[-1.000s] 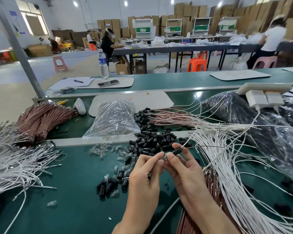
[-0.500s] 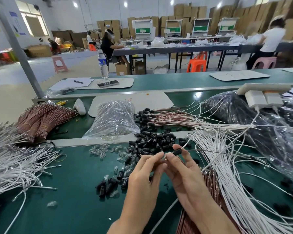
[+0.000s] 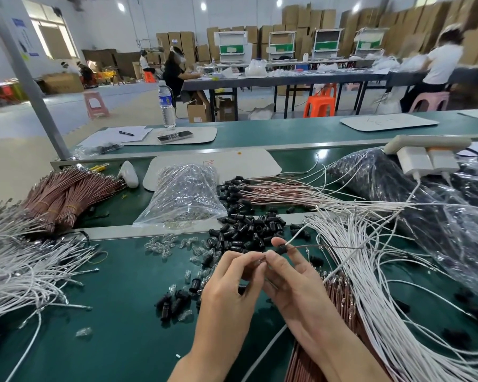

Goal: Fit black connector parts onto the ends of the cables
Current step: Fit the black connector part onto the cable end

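Right hand: pinches black connector on thin cable.
Left hand: pinches small piece just beside it.
Open room: bare mat left of the left hand.
Crowded edge: white cables right of the right hand.

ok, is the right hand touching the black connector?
Touching. The head view shows the right hand pinching the black connector between thumb and forefinger, with no gap visible.

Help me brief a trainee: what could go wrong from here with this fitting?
1. The right hand pinches the black connector only at the fingertips while the left hand pinches a small part at its end; either could slip into the loose connector pile.
2. The held cable crosses the white cables and may snag.
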{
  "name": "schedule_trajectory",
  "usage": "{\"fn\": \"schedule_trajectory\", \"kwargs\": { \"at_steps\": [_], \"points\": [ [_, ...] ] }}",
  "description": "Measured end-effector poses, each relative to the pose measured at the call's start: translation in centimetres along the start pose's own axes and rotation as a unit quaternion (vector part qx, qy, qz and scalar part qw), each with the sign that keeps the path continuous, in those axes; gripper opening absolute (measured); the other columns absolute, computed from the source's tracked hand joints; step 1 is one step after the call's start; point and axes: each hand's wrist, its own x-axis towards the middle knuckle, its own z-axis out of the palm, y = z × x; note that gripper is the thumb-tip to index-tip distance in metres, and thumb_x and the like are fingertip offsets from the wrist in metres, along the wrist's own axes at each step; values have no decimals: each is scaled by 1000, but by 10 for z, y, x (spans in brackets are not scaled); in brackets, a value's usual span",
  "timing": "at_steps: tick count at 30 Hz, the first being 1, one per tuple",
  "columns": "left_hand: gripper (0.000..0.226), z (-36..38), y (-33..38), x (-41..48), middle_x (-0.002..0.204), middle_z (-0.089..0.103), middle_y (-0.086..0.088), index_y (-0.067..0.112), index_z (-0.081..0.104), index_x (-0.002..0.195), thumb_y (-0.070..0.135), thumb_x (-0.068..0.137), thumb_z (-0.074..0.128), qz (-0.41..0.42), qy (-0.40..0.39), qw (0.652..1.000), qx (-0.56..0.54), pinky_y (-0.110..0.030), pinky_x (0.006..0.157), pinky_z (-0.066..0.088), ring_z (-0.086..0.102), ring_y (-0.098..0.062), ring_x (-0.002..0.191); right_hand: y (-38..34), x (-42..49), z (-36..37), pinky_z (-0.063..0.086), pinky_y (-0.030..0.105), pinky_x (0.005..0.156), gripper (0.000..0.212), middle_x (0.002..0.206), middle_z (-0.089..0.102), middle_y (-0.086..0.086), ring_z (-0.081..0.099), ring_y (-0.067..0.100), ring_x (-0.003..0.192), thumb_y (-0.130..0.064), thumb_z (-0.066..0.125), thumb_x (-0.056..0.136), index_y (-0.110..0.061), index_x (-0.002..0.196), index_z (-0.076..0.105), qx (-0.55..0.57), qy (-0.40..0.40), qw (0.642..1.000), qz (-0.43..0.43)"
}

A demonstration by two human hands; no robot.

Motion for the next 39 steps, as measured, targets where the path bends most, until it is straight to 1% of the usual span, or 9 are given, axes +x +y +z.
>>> {"fn": "schedule_trajectory", "kwargs": {
  "at_steps": [2,10,15,21,25,28,31,36,39],
  "points": [
    [15,0,1,0,99,59,20,24,69,109,28,96,63,5,-2,1000,10,-11,78,49,63,1,90,-2,0,-1,61,30,66,37,93,75,18,75,25,80,-5,70,84,-9,119,61,-6,-11,1000,8],
    [13,-2,0,0,98,57,22,26,65,106,34,96,61,0,-21,1000,16,-7,77,45,62,3,89,-2,1,-2,60,25,62,43,83,72,18,73,24,72,-3,71,77,-4,118,58,-23,4,1000,-13],
    [14,-3,-3,1,93,56,20,25,64,100,37,94,62,5,-17,998,67,-16,72,48,60,0,85,0,4,-3,61,26,66,44,84,68,17,71,24,75,-4,74,71,-4,113,62,-38,22,999,-28],
    [10,-6,-5,1,92,57,19,28,62,97,39,95,63,6,-24,997,67,-22,70,51,61,-4,84,2,3,-6,60,27,69,41,85,68,15,73,25,79,-6,74,76,-6,115,63,-60,14,998,-16],
    [13,-6,-8,2,94,58,19,29,63,98,41,96,59,4,-23,998,57,-23,69,52,63,-7,84,-3,4,-6,60,29,72,48,93,71,15,73,26,83,-22,78,79,-10,123,64,-61,3,998,-8],
    [12,-7,-11,1,93,59,19,31,62,97,43,97,59,-13,-11,999,41,-23,70,51,63,-6,83,-4,5,-7,61,34,73,36,102,72,24,73,36,92,-37,66,91,-10,114,73,-48,10,999,5],
    [14,-8,-12,0,93,59,19,31,62,96,44,96,58,-18,-10,999,35,-24,70,51,63,-7,82,-3,6,-5,61,35,72,31,108,71,31,73,39,97,-32,62,93,-8,106,76,-57,31,998,10],
    [12,-7,-11,0,92,59,19,33,60,95,45,96,58,-21,-5,999,27,-19,69,49,63,-6,82,-1,4,-3,61,30,73,26,101,75,22,75,27,90,-23,61,94,-7,105,78,-85,13,996,19],
    [10,-7,-12,0,92,59,19,34,61,95,44,95,59,-21,-7,1000,20,-16,69,48,63,-6,82,-2,4,-4,60,29,72,26,98,74,20,75,25,88,-22,60,95,-6,105,78,-84,12,996,21]
  ]
}}
